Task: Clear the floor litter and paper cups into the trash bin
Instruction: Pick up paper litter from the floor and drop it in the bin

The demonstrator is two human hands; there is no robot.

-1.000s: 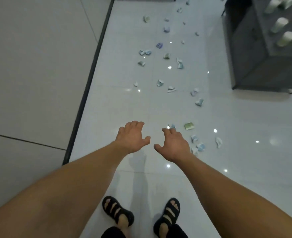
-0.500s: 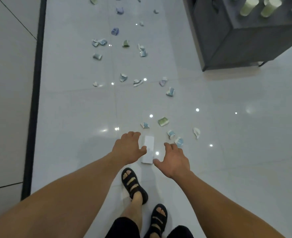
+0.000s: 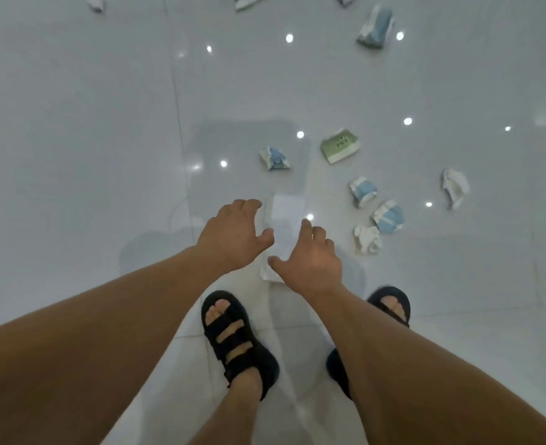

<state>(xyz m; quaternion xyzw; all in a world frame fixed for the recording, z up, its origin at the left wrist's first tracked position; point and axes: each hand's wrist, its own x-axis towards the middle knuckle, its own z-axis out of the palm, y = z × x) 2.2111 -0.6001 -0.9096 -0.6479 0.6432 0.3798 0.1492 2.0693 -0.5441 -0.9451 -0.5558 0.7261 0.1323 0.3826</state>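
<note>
Both arms are stretched down toward the floor (image 3: pixel 72 123). The left hand (image 3: pixel 233 234) and the right hand (image 3: pixel 310 258) are held side by side. A flat white paper (image 3: pixel 286 220) is seen in the gap between them. The fingers (image 3: pixel 246 205) of both hands are spread and loose, and nothing is held in them. It cannot be told if the paper is touched. The hands seem to be set on each side of the paper so that it can be lifted by its two edges. A flat sheet on a smooth floor is likely hard to pick up with one hand.

Squashed cups (image 3: pixel 389 216) are spread out past the fingers. A blue cup (image 3: pixel 275 159) lies just ahead of the fingers, and a green cup (image 3: pixel 340 146) lies ahead and to the right. A small bunch of cups is found near the right side of the right hand, with a white cup (image 3: pixel 368 239) nearest. More are seen far ahead.

Two black sandals (image 3: pixel 233 335) are seen just behind the hands, so the paper is within easy reach.

The bin is not seen here, so anything picked up will likely have to be carried to it. With so much on the floor, most of the job seems left to do.
</note>
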